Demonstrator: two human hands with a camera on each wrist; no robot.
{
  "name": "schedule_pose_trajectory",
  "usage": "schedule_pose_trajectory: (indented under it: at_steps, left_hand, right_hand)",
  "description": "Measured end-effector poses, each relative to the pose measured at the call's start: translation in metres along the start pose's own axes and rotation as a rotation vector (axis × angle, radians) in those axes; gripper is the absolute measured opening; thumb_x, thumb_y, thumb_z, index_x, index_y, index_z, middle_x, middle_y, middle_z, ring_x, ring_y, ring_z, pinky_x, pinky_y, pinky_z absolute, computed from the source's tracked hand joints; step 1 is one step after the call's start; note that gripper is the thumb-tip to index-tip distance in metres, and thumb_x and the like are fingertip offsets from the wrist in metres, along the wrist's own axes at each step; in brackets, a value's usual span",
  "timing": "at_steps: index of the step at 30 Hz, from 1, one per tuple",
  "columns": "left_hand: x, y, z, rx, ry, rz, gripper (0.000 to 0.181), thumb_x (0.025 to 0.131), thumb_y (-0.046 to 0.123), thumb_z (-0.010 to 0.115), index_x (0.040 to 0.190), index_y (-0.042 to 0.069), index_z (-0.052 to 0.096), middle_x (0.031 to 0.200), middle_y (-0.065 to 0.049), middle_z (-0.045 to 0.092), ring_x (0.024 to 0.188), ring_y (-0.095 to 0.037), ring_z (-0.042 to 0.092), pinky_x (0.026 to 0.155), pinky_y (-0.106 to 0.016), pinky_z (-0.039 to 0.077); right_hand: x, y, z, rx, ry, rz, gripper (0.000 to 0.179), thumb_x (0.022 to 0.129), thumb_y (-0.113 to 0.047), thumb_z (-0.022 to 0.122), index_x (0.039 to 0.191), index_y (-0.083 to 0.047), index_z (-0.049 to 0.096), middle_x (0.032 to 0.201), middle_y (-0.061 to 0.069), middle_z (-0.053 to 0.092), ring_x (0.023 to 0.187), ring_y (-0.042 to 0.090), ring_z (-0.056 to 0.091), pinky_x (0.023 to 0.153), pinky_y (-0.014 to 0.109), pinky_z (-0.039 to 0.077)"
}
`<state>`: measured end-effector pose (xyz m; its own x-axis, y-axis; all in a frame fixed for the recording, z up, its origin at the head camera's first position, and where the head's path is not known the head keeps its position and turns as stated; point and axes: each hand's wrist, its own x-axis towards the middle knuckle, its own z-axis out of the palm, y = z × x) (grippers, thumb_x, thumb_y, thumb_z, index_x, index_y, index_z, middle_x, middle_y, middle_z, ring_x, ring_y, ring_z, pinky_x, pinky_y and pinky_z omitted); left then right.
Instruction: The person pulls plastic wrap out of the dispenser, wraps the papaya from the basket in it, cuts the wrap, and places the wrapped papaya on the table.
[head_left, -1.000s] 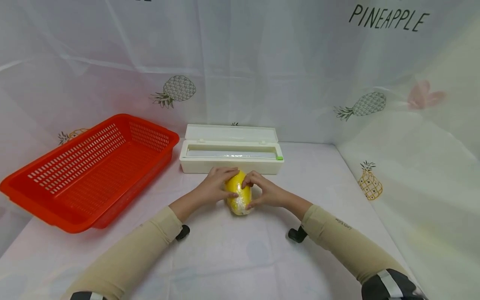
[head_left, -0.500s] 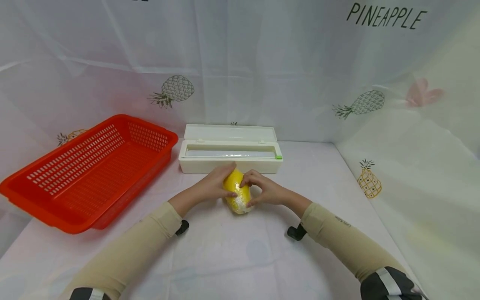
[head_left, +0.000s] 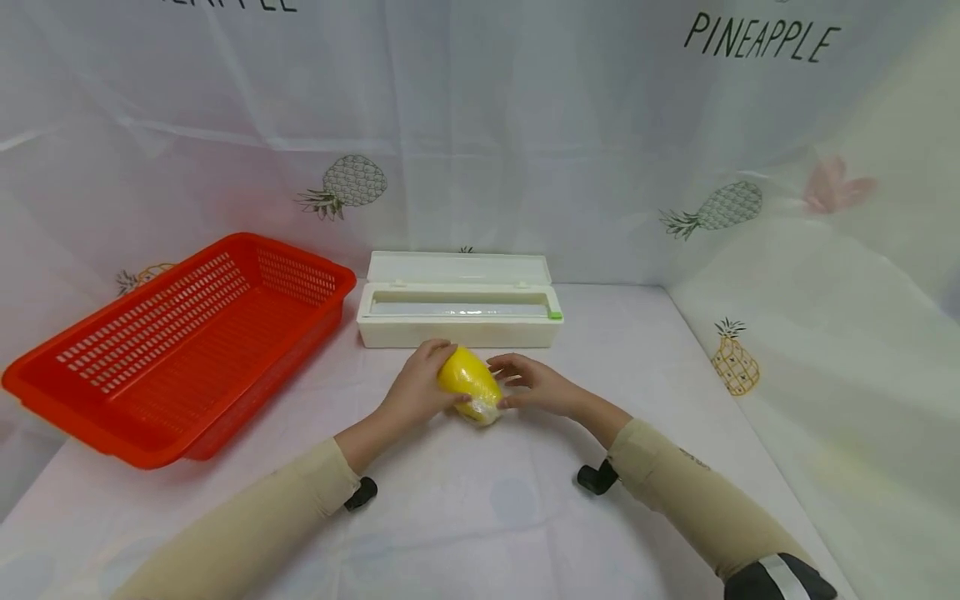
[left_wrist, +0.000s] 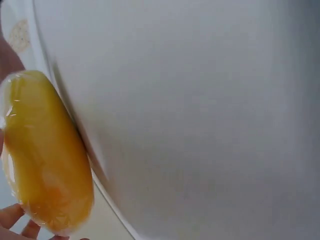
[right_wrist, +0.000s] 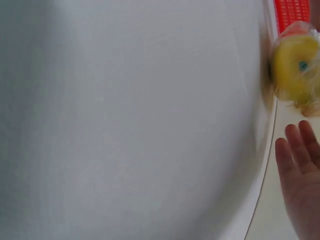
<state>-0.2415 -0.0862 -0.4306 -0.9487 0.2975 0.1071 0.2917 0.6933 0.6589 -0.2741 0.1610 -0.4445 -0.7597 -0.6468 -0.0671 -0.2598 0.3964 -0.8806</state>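
A yellow oblong fruit in shiny clear film lies tilted at the table's middle; its exact kind is unclear. My left hand grips it from the left, fingers over the far end and thumb along the near side. In the left wrist view the film-wrapped fruit fills the left edge, with fingertips at its lower end. Close on the right is my right hand, fingers spread apart from the fruit and thumb near its crumpled film end. The right wrist view shows those fingers straight below the fruit.
Behind the hands stands a white cling film box with its lid raised and a roll inside. A red slotted plastic basket sits at the left. White printed cloth hangs behind and along the right side.
My right fingers have come off the fruit and opened. My left hand has turned the fruit, its far end swinging left and its near end right.
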Motion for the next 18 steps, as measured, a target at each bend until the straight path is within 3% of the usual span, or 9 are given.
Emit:
schedule_pose_trajectory:
  at_steps: [6,14,18]
  left_hand:
    - [-0.012,-0.007,-0.012,-0.113,0.068,-0.100,0.072,0.078,0.024,0.084,0.140,0.006,0.052,0.143,-0.016,0.041,0.128,-0.035,0.042,0.105,-0.050,0.038]
    - [-0.021,-0.024,-0.023,-0.231,-0.049,-0.267,0.070,0.082,0.039,0.078,0.143,0.016,0.051,0.133,-0.009,0.056,0.113,-0.029,0.053,0.085,-0.041,0.052]
    - [-0.030,-0.032,-0.026,-0.306,-0.069,-0.275,0.057,0.093,0.040,0.065,0.142,0.014,0.052,0.139,-0.010,0.051,0.114,-0.030,0.054,0.088,-0.042,0.051]
  right_hand:
    - [-0.004,-0.002,0.002,0.005,-0.029,0.096,0.063,0.089,-0.020,0.071,0.144,-0.004,0.043,0.142,0.011,0.049,0.129,0.028,0.047,0.105,0.045,0.041]
    - [-0.008,-0.007,0.008,-0.005,-0.102,0.119,0.056,0.092,-0.025,0.067,0.142,-0.007,0.049,0.137,0.010,0.054,0.122,0.027,0.052,0.102,0.046,0.042]
    - [-0.010,-0.015,0.015,0.026,-0.102,0.153,0.053,0.095,-0.029,0.062,0.143,-0.010,0.047,0.127,0.008,0.057,0.108,0.022,0.057,0.095,0.039,0.048]
